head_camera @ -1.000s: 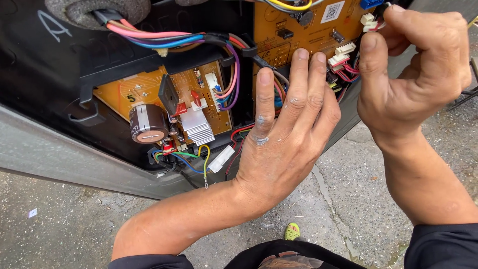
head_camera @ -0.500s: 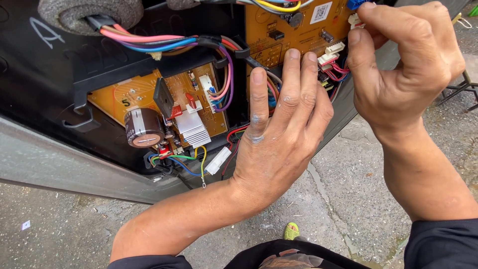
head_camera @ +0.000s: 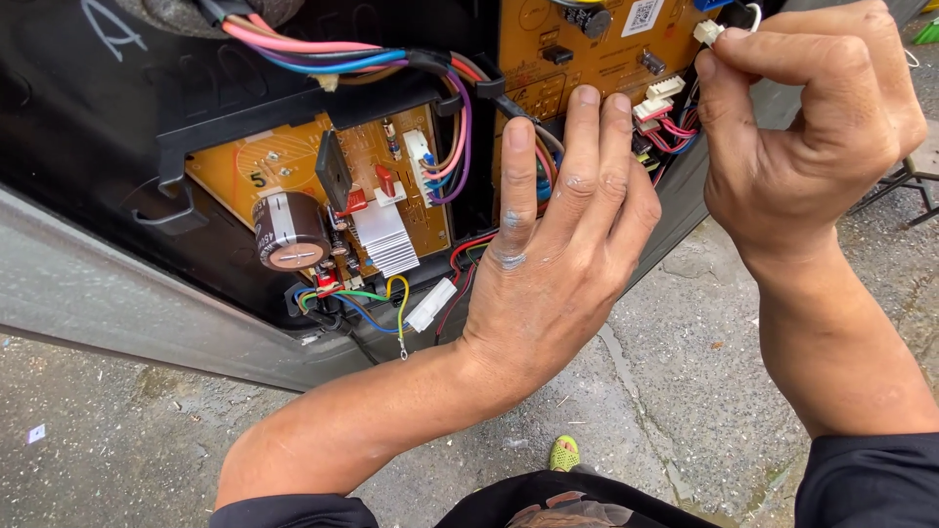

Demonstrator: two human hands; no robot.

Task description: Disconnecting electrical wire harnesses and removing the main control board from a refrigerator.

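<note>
At the centre of the frame, the left hand (head_camera: pixel 558 264) is pressed flat, fingers spread, against the black casing (head_camera: pixel 117 147) beside the upper circuit board (head_camera: pixel 558 59). At the upper right, the right hand (head_camera: pixel 802 127) is pinched on a small white plug (head_camera: pixel 707 30), apparently on a thin wire. The wire could be torn from the plug if pulled askew. Further left, the lower circuit board (head_camera: pixel 293 166) with its large capacitor (head_camera: pixel 290 231) could be touched by a slipping finger.
</note>
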